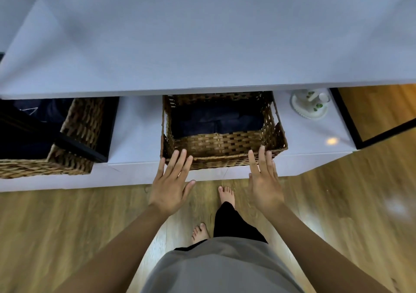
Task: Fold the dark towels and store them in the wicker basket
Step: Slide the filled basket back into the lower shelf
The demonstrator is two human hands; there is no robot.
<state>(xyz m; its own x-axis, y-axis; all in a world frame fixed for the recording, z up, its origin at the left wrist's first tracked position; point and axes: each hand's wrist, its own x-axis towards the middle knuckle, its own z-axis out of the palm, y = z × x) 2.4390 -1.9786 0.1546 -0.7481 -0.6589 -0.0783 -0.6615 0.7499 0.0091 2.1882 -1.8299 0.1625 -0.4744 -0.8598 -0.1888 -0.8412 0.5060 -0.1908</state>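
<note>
A brown wicker basket [222, 145] stands on the low white shelf [137, 130], partly under the white tabletop. Folded dark towels [216, 121] lie inside it. My left hand [172, 183] is stretched out with straight fingers, its fingertips at the basket's front left corner. My right hand [264, 181] is likewise flat with straight fingers, its fingertips at the front right rim. Neither hand holds anything.
A wide white tabletop [202, 40] overhangs the shelf. A second wicker basket [58, 148] with dark cloth sits at the left. A white dish with green marks [310, 103] stands at the right of the shelf. Wooden floor and my bare feet lie below.
</note>
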